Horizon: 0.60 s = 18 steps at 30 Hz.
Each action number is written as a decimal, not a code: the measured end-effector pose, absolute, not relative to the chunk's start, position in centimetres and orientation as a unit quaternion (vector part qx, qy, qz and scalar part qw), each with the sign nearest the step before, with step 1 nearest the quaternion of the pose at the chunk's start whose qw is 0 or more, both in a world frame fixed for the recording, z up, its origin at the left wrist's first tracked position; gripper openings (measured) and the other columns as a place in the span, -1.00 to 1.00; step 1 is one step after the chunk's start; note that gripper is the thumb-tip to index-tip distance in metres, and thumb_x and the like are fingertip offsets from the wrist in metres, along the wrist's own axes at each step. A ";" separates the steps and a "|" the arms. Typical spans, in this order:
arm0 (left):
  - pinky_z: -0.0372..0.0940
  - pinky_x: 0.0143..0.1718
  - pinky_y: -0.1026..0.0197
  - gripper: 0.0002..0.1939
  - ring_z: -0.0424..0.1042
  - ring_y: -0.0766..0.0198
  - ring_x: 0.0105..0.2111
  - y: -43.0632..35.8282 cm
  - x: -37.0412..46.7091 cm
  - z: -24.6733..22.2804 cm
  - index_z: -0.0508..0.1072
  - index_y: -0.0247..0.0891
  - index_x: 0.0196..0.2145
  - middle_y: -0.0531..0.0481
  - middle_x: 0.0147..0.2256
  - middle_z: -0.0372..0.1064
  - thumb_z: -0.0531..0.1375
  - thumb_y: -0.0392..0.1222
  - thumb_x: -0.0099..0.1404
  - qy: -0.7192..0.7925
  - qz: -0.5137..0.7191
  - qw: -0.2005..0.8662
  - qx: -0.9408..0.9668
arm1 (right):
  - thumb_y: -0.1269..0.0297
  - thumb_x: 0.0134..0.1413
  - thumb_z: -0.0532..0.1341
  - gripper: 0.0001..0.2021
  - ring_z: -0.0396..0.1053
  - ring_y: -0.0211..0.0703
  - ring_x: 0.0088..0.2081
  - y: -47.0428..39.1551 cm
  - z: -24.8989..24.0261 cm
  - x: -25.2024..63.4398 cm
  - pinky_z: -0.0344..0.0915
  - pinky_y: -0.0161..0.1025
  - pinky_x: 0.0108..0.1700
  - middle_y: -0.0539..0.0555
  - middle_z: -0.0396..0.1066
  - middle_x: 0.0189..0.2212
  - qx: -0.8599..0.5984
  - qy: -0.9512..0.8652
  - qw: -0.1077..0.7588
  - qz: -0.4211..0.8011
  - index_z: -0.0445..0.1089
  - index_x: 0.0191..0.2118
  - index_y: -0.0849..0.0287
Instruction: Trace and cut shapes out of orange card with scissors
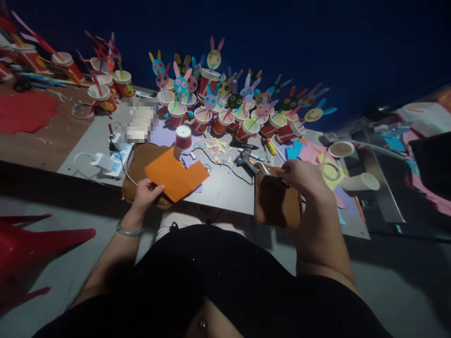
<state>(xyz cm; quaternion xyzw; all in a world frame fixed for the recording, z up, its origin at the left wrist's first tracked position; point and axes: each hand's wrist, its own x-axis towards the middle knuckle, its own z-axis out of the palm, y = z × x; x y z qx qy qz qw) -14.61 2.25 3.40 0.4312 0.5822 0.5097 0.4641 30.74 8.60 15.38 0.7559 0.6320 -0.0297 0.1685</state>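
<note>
My left hand (146, 195) pinches the lower left edge of a sheet of orange paper (176, 177), thumb on top. The sheet has a notch cut out of its upper right side and is lifted over a brown cushioned pad (137, 164). My right hand (306, 178) is closed above a second brown pad (276, 202). From its fingers a thin pale blade points left, apparently scissors (264, 170); the handles are mostly hidden. Just left of that blade lies a black glue gun (246, 162). A red and white paper cup (183, 137) stands upside down behind the orange sheet.
Many red paper cups (223, 123) with paper rabbit heads stand along the back. Paper scraps (214, 148) litter the middle. A power strip (120, 162) with chargers is at left, red paper (26, 110) beyond. Tape (331, 171) and cups lie right; a red stool (38, 246) stands below left.
</note>
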 end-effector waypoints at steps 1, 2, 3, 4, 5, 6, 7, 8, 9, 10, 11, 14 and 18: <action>0.43 -0.36 0.23 -0.63 0.51 0.21 -0.44 2.2 -14.3 3.9 0.55 -0.37 -0.44 -0.08 -0.43 0.56 0.43 -0.06 -0.18 0.583 0.517 0.469 0.415 | 0.09 0.13 0.22 -0.67 0.49 0.13 -0.12 7.6 15.1 31.7 0.17 -0.17 -0.30 0.25 0.58 -0.13 0.763 0.622 0.173 -0.036 0.53 -0.10 0.19; 0.43 -0.36 0.23 -0.62 0.51 0.21 -0.44 2.2 -13.9 4.5 0.55 -0.38 -0.44 -0.09 -0.44 0.56 0.44 -0.06 -0.19 0.582 0.527 0.476 0.397 | 0.08 0.12 0.23 -0.67 0.49 0.13 -0.12 6.7 14.7 32.4 0.17 -0.18 -0.30 0.24 0.58 -0.12 0.768 0.614 0.176 -0.052 0.53 -0.11 0.18; 0.44 -0.36 0.23 -0.61 0.51 0.21 -0.43 2.3 -13.4 5.1 0.54 -0.38 -0.43 -0.09 -0.43 0.56 0.45 -0.07 -0.20 0.576 0.537 0.486 0.379 | 0.06 0.12 0.23 -0.67 0.50 0.13 -0.13 6.0 14.2 32.9 0.17 -0.18 -0.31 0.24 0.58 -0.13 0.773 0.609 0.166 -0.063 0.54 -0.12 0.18; 0.46 -0.33 0.22 -0.59 0.53 0.20 -0.41 2.3 -12.7 5.7 0.55 -0.38 -0.40 -0.10 -0.41 0.57 0.46 -0.08 -0.20 0.564 0.550 0.499 0.361 | 0.05 0.13 0.22 -0.66 0.50 0.13 -0.14 5.3 13.7 33.2 0.18 -0.18 -0.32 0.24 0.59 -0.14 0.776 0.609 0.150 -0.071 0.54 -0.12 0.17; 0.48 -0.29 0.20 -0.56 0.54 0.18 -0.37 2.3 -12.0 6.3 0.55 -0.38 -0.36 -0.11 -0.36 0.58 0.47 -0.09 -0.20 0.550 0.564 0.513 0.342 | 0.04 0.14 0.21 -0.66 0.50 0.12 -0.16 4.8 13.1 33.4 0.19 -0.18 -0.32 0.24 0.59 -0.15 0.777 0.611 0.132 -0.076 0.55 -0.13 0.17; 0.49 -0.24 0.19 -0.53 0.56 0.17 -0.32 2.4 -11.2 6.9 0.55 -0.38 -0.30 -0.12 -0.31 0.59 0.48 -0.12 -0.20 0.530 0.578 0.526 0.329 | 0.05 0.15 0.20 -0.66 0.51 0.12 -0.16 4.5 12.6 33.4 0.20 -0.17 -0.32 0.24 0.59 -0.15 0.776 0.616 0.112 -0.075 0.55 -0.12 0.16; 0.50 -0.20 0.18 -0.51 0.57 0.17 -0.29 2.4 -10.3 7.5 0.55 -0.36 -0.27 -0.11 -0.28 0.59 0.48 -0.16 -0.21 0.509 0.591 0.539 0.318 | 0.06 0.16 0.19 -0.66 0.51 0.11 -0.15 4.2 12.0 33.3 0.22 -0.17 -0.30 0.24 0.59 -0.14 0.776 0.619 0.095 -0.070 0.55 -0.12 0.16; 0.50 -0.17 0.18 -0.51 0.57 0.18 -0.27 2.5 -9.5 8.0 0.55 -0.33 -0.26 -0.09 -0.26 0.59 0.47 -0.20 -0.22 0.487 0.602 0.552 0.308 | 0.08 0.16 0.18 -0.66 0.51 0.11 -0.14 4.1 11.6 33.2 0.24 -0.17 -0.28 0.24 0.59 -0.13 0.779 0.618 0.083 -0.064 0.55 -0.10 0.16; 0.50 -0.16 0.18 -0.51 0.57 0.18 -0.26 2.5 -8.8 8.5 0.55 -0.31 -0.26 -0.07 -0.26 0.59 0.46 -0.23 -0.23 0.467 0.610 0.566 0.300 | 0.12 0.17 0.17 -0.67 0.51 0.12 -0.12 4.0 11.2 33.2 0.25 -0.16 -0.26 0.25 0.59 -0.11 0.785 0.613 0.076 -0.056 0.55 -0.08 0.17; 0.50 -0.15 0.18 -0.53 0.57 0.19 -0.26 2.6 -8.1 8.9 0.55 -0.29 -0.26 -0.05 -0.26 0.59 0.45 -0.26 -0.23 0.448 0.613 0.580 0.295 | 0.15 0.17 0.16 -0.67 0.51 0.13 -0.10 4.0 10.8 33.1 0.26 -0.16 -0.25 0.27 0.58 -0.10 0.789 0.608 0.075 -0.050 0.55 -0.07 0.17; 0.51 -0.15 0.18 -0.54 0.57 0.18 -0.26 2.7 -7.4 9.4 0.54 -0.28 -0.27 -0.04 -0.27 0.59 0.42 -0.27 -0.23 0.433 0.612 0.593 0.294 | 0.18 0.16 0.16 -0.68 0.51 0.14 -0.09 4.0 10.6 33.1 0.26 -0.15 -0.23 0.28 0.58 -0.09 0.793 0.603 0.078 -0.046 0.54 -0.06 0.18; 0.51 -0.15 0.16 -0.54 0.56 0.15 -0.24 2.9 -5.9 10.4 0.54 -0.23 -0.24 -0.04 -0.28 0.58 0.36 -0.27 -0.21 0.398 0.601 0.616 0.317 | 0.24 0.15 0.16 -0.68 0.51 0.17 -0.06 4.2 10.5 33.1 0.26 -0.13 -0.21 0.31 0.57 -0.08 0.792 0.602 0.094 -0.046 0.53 -0.05 0.19; 0.50 -0.22 0.19 -0.59 0.55 0.14 -0.29 3.3 -5.0 10.4 0.52 -0.28 -0.25 -0.04 -0.38 0.54 0.32 -0.24 -0.16 0.404 0.583 0.586 0.391 | 0.12 0.29 0.06 -0.64 0.49 0.18 -0.04 3.8 10.9 32.7 0.26 -0.11 -0.17 0.35 0.55 -0.08 0.790 0.605 0.089 -0.047 0.50 -0.08 0.23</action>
